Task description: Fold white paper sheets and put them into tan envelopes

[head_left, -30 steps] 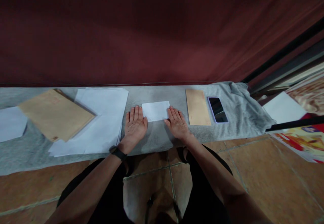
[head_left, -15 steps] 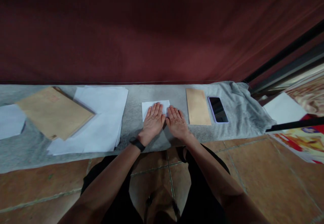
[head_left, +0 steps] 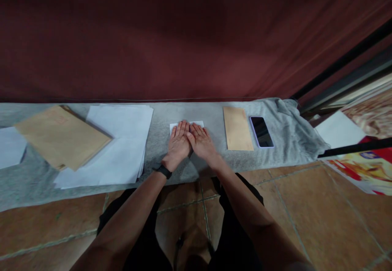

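In the head view, a plain white paper (head_left: 172,128) lies flat midway along the grey, cloth-covered counter (head_left: 162,118), mostly hidden under the left hand (head_left: 178,143) and right hand (head_left: 203,143). Each grip is open, palm down, fingers straight, the right thumb overlapping the left hand. To the left, brown envelopes (head_left: 64,140) bear red print too blurred to read; at the right, a colourful printed sheet (head_left: 364,171) carries an illegible blue mark
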The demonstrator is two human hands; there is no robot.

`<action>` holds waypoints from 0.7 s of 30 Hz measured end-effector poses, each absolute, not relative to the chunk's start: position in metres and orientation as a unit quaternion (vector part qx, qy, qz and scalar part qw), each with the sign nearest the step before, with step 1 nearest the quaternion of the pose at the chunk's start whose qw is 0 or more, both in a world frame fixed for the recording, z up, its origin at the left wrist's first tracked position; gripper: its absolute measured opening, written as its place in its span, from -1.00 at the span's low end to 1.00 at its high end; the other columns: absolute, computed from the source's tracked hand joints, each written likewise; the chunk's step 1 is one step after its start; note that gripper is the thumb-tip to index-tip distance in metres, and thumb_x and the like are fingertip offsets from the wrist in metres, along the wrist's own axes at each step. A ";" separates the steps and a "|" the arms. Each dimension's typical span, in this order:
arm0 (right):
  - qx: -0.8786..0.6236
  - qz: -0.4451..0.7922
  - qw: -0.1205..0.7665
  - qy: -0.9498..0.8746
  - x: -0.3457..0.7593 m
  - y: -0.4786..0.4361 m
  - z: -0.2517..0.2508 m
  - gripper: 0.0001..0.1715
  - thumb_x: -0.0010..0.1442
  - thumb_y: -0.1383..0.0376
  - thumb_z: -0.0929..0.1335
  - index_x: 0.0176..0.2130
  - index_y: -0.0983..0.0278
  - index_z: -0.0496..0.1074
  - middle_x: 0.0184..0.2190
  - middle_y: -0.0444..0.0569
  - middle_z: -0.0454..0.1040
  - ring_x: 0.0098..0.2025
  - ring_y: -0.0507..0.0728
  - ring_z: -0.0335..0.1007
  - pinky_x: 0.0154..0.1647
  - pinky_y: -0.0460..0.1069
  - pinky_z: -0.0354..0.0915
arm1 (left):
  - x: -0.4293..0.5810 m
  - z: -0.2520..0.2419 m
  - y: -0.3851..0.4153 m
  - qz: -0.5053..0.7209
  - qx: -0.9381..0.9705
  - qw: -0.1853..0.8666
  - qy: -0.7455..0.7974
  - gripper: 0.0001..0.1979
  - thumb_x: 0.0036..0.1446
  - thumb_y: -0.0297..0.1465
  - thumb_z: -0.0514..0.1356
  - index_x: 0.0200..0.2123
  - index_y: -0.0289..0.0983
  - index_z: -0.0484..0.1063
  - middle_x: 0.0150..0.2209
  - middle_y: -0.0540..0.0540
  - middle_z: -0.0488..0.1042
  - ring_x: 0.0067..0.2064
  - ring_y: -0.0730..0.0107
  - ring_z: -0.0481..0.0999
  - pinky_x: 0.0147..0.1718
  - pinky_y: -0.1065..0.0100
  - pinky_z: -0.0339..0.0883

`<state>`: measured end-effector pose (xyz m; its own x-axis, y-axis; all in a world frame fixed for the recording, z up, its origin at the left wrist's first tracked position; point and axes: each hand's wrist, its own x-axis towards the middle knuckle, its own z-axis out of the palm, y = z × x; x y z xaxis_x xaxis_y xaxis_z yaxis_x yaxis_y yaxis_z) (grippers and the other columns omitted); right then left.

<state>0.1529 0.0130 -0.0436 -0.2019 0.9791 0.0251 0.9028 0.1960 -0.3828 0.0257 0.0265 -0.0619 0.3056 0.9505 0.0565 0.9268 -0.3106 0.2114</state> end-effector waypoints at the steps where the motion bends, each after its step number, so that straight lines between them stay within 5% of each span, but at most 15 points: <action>1: -0.618 0.146 0.128 -0.762 0.150 0.014 -0.045 -0.30 0.55 0.07 0.00 0.44 0.35 0.15 0.47 0.09 0.10 0.52 0.19 -0.04 0.52 0.20 -0.07 | 0.025 -0.061 0.027 0.081 0.804 0.070 0.585 -0.38 0.39 -0.43 -0.21 0.45 -0.49 0.04 0.50 -0.30 0.01 0.53 0.14 -0.09 0.48 0.07 -0.19; 7: -0.634 0.117 0.125 -0.754 0.147 0.019 -0.057 -0.30 0.55 0.06 0.03 0.46 0.36 0.11 0.50 0.09 0.01 0.53 0.24 -0.09 0.54 0.21 -0.21 | 0.016 -0.059 0.026 0.089 0.784 0.053 0.612 -0.38 0.41 -0.39 -0.22 0.46 -0.50 0.03 0.50 -0.30 0.01 0.53 0.14 -0.08 0.48 0.06 -0.24; 21: -0.667 0.046 0.132 -0.732 0.173 0.016 -0.065 -0.27 0.53 0.07 0.10 0.47 0.45 0.06 0.49 0.20 0.02 0.50 0.34 -0.02 0.50 0.27 -0.12 | -0.008 -0.062 0.027 0.136 0.734 0.046 0.664 -0.36 0.41 -0.27 -0.13 0.44 -0.49 0.08 0.47 -0.36 0.09 0.51 0.03 0.01 0.45 0.00 -0.11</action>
<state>0.1732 0.0159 -0.0654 -0.0756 0.9884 0.1321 0.9638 0.1064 -0.2443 -0.0079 0.0273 -0.0623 0.0819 0.9870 0.1381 0.9622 -0.1144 0.2472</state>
